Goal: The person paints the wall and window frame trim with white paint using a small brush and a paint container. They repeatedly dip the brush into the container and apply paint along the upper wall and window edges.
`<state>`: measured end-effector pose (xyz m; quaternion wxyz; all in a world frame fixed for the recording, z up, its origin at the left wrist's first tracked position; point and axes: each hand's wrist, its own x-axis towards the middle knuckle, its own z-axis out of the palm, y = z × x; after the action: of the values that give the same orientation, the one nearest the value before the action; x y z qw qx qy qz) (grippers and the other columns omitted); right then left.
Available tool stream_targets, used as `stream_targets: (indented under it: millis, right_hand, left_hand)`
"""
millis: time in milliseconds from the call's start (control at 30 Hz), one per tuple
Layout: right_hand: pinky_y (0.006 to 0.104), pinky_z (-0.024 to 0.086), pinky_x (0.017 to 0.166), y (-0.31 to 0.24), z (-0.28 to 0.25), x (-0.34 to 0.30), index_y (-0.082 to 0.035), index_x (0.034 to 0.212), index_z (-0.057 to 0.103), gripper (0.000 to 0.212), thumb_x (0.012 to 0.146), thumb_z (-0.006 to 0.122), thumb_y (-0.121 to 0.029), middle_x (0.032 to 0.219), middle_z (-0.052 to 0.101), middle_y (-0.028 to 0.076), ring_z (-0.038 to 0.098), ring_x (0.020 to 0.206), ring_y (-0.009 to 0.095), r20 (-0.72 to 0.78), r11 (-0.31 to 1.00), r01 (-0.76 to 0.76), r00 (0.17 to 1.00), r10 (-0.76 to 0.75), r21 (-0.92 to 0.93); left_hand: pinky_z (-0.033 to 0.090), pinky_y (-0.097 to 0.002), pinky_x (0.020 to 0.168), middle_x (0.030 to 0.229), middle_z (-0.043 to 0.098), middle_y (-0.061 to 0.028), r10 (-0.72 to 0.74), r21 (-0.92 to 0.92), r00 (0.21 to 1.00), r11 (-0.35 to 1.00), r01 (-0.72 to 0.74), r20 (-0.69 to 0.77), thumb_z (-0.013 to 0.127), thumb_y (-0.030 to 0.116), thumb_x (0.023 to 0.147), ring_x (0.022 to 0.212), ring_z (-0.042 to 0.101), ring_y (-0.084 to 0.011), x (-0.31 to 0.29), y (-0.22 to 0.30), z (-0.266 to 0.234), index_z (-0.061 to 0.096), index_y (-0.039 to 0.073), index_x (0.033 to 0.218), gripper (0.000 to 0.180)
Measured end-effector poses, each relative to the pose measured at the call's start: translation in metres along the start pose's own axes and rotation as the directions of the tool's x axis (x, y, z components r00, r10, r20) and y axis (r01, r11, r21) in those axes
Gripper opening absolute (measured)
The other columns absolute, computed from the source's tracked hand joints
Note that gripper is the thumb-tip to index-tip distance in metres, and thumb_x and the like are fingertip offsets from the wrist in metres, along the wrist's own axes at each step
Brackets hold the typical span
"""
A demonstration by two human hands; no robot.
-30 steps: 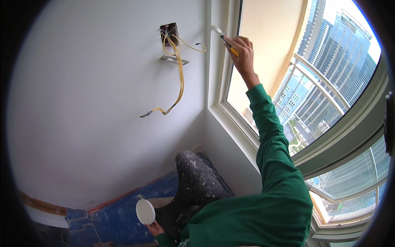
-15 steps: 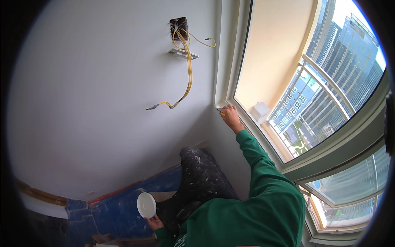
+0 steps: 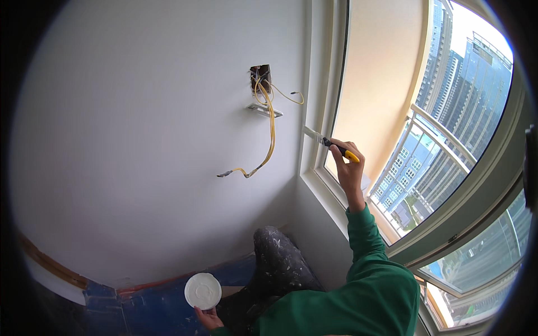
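Observation:
My right hand [image 3: 349, 171] is closed round the black and yellow handle of a paintbrush [image 3: 318, 138]. The brush's whitish bristles point left and lie at the edge of the white window frame [image 3: 311, 115], where it meets the wall. Low on the left, my left hand [image 3: 208, 319] grips the near rim of a round white lid [image 3: 203, 283], its fingers partly hidden beneath. A white, paint-like layer shows on the lid's upper face.
Yellow wires [image 3: 272, 131] hang from an open wall box [image 3: 260, 78], above a loose cover plate [image 3: 264, 110]. My paint-spattered knee [image 3: 277, 255] is bent near the wall corner. Blue sheeting [image 3: 151, 305] covers the floor. An open window sash [image 3: 471, 263] stands at right.
My right hand has risen along the window frame from the lower corner, bringing the brush into fuller view. The lid has tilted to face up more. The view has shifted upward.

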<state>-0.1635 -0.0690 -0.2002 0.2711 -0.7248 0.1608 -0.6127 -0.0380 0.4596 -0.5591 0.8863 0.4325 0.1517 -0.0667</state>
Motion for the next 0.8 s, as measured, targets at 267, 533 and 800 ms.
stream_targets:
  millis: [267, 533, 800]
  right_hand:
    - [0.0248, 0.043, 0.063, -0.085, 0.064, -0.065, -0.001, 0.102, 0.072, 0.022, 0.087, 0.071, -0.018, 0.076, 0.063, 0.005, 0.055, 0.07, 0.01, 0.789, 0.967, -0.178, 0.613, -0.037, 0.184]
    - [0.0332, 0.048, 0.062, -0.127, 0.138, -0.108, -0.002, 0.101, 0.071, 0.022, 0.081, 0.073, -0.01, 0.077, 0.064, 0.012, 0.059, 0.069, 0.023, 0.782, 0.912, 0.096, 0.485, -0.392, 0.398]
    - [0.0329, 0.048, 0.065, -0.116, 0.127, -0.157, 0.0, 0.1, 0.07, 0.018, 0.084, 0.068, -0.009, 0.079, 0.065, 0.014, 0.06, 0.069, 0.025, 0.885, 0.965, -0.086, 0.427, -0.187, 0.246]
  left_hand:
    - [0.058, -0.0273, 0.066, 0.109, 0.063, -0.0064, 0.046, 0.128, 0.954, 0.988, -0.088, 0.297, 0.052, 0.024, 0.098, 0.092, 0.066, -0.0155, -0.047, 0.078, 0.156, 0.051, 0.005, 0.123, 0.032]
    - [0.059, -0.0267, 0.069, 0.107, 0.066, -0.0103, 0.141, 0.224, 0.945, 0.951, -0.212, 0.296, 0.056, 0.02, 0.097, 0.089, 0.068, -0.0159, -0.086, 0.105, 0.2, 0.051, 0.0, 0.126, 0.036]
    - [0.06, -0.028, 0.071, 0.108, 0.065, -0.011, 0.292, 0.226, 0.927, 0.911, -0.344, 0.235, 0.057, 0.018, 0.096, 0.093, 0.066, -0.0149, -0.091, 0.108, 0.208, 0.051, -0.002, 0.127, 0.037]
